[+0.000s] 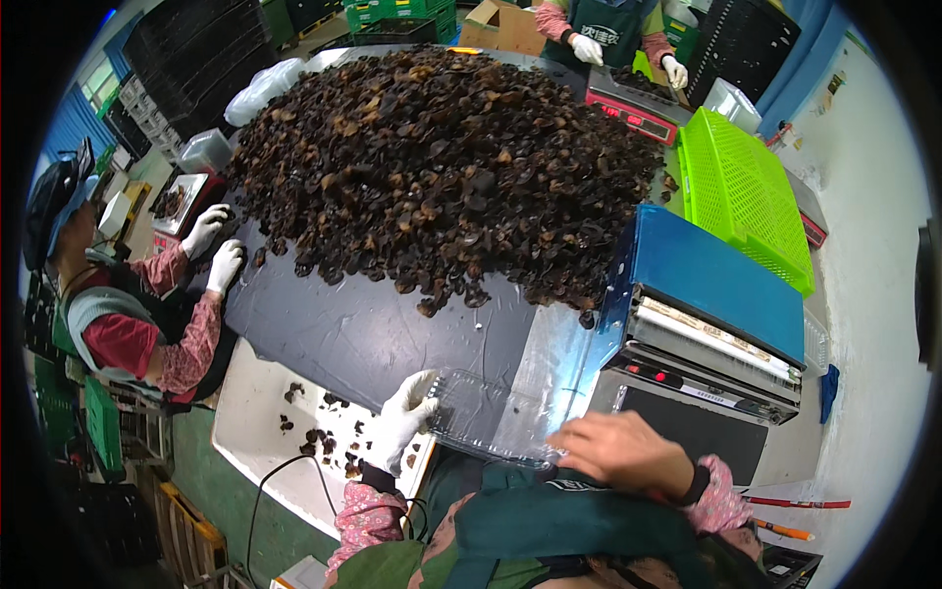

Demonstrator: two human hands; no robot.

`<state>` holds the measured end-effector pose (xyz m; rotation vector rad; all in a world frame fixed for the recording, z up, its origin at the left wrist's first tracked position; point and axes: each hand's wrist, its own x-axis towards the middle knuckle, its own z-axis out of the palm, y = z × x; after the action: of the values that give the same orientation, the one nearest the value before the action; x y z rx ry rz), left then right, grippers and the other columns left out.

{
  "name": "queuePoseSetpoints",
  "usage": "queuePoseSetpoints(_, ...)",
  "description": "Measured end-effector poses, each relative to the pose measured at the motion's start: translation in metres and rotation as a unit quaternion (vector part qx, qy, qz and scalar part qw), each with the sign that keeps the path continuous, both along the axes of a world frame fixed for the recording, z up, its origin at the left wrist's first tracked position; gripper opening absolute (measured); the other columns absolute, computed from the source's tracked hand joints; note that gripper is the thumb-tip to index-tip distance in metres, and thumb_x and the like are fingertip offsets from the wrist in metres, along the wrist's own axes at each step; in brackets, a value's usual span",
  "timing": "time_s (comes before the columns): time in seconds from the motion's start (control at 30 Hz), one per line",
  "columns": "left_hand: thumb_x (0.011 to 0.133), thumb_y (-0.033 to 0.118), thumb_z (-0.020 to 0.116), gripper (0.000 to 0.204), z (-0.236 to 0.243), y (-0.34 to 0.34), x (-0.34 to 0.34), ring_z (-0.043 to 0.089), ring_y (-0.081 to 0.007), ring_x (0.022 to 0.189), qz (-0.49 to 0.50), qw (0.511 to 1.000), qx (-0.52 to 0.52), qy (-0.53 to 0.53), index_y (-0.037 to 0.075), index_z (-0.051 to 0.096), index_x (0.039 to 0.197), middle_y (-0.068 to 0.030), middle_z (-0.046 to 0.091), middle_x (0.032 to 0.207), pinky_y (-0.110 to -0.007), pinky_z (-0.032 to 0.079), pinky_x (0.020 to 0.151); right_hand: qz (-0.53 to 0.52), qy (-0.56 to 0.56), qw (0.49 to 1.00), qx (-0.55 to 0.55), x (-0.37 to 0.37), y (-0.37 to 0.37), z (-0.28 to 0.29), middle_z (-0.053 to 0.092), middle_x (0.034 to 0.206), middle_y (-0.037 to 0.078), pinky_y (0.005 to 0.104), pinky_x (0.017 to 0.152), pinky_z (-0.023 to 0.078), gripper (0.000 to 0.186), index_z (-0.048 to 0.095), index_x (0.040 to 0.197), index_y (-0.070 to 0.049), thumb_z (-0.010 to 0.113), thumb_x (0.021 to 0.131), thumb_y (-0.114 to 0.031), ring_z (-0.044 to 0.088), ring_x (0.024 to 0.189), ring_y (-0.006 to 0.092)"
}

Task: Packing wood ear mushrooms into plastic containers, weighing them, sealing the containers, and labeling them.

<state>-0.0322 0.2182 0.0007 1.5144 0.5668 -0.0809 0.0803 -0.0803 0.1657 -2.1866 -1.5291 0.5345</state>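
A clear plastic tray lies level in front of me at the table's near edge, with nothing visible in it. My left hand, in a white glove, is closed on the tray's left end. My right hand is bare, its fingers bent together at the tray's right end; their tips are partly hidden against the shiny plastic. Beyond the tray rises a big heap of dark brown wood ear mushrooms. A film wrapping machine with a blue top and a white roll stands right of the tray.
At left a person with white gloves works beside a scale. Another gloved person stands at the far side behind a red scale. Bright green baskets stand at right. A white tub holds scattered mushroom pieces.
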Motion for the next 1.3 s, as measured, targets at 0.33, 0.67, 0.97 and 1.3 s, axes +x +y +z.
queuePoseSetpoints(0.33,0.083,0.016,0.058,0.057,0.001,-0.053,-0.037,0.06,-0.0376,0.086,0.115,0.91,0.38,0.114,0.003,0.04,0.136,-0.026,0.061,0.096,-0.043,0.048,0.079,-0.077,-0.139,0.984,0.078,0.155,0.196,-0.088,0.038,0.138,0.017,0.0438,0.1,0.041,0.057,0.048,0.132,-0.017,0.069,0.08,-0.024,0.039,0.126,0.037)
queuePoseSetpoints(0.67,0.088,0.037,0.056,0.074,-0.004,-0.033,-0.049,0.06,-0.0358,0.053,-0.025,0.896,0.423,0.134,0.009,0.02,0.147,-0.0167,0.06,0.06,-0.045,0.048,0.054,-0.073,-0.303,0.945,0.098,0.072,0.268,-0.186,0.053,0.118,0.007,0.05,0.077,0.04,0.028,0.059,0.102,-0.012,0.061,0.074,-0.01,0.044,0.112,0.0311)
queuePoseSetpoints(0.97,0.086,0.017,0.063,0.023,-0.005,0.003,-0.031,0.061,-0.0298,0.077,0.166,0.866,0.464,-0.082,0.007,0.062,0.106,-0.0116,0.059,0.086,-0.037,0.05,0.066,-0.006,-0.168,0.984,0.065,0.104,0.203,-0.136,0.047,0.129,0.011,0.0399,0.086,0.05,0.041,0.058,0.112,-0.009,0.063,0.073,0.002,0.052,0.107,0.0319)
queuePoseSetpoints(1.3,0.08,0.009,0.062,0.036,-0.022,0.029,0.034,0.06,-0.0322,0.087,0.069,0.846,0.529,-0.008,0.01,0.053,0.114,-0.0132,0.054,0.102,-0.04,0.051,0.069,-0.145,-0.109,0.983,-0.028,0.096,0.197,-0.149,0.041,0.132,0.015,0.0467,0.092,0.045,0.066,0.048,0.131,-0.018,0.076,0.072,-0.023,0.045,0.114,0.0399)
